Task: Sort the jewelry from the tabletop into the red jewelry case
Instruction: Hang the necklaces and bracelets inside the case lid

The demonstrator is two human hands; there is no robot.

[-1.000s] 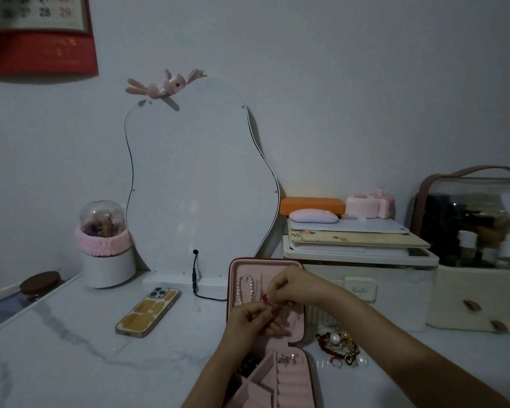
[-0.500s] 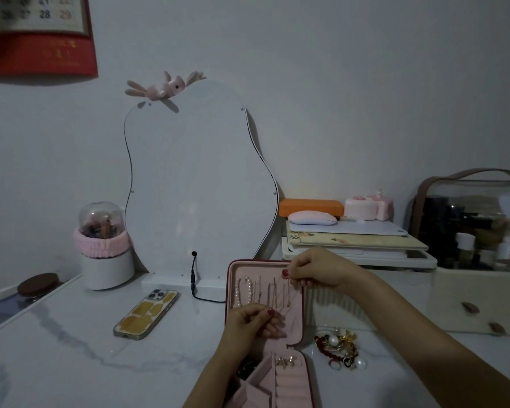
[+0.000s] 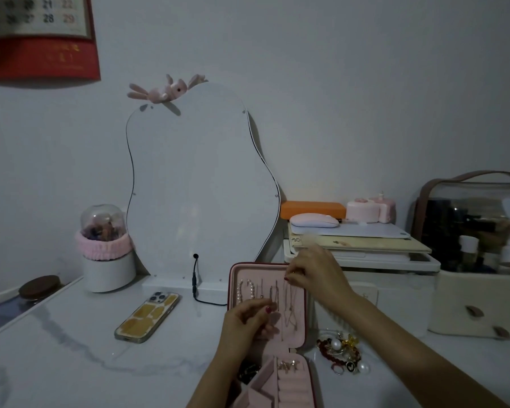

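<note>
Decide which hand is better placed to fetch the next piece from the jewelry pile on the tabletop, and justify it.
Probably the right hand. The jewelry pile lies on the tabletop right of the red jewelry case, on that arm's side. The left hand is in front of the lid's left half and would have to cross the case.

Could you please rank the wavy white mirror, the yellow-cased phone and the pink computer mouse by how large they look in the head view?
1. Wavy white mirror, by far the largest.
2. Yellow-cased phone.
3. Pink computer mouse; it lies farther from the camera than the phone, so their true difference is unsure.
</note>
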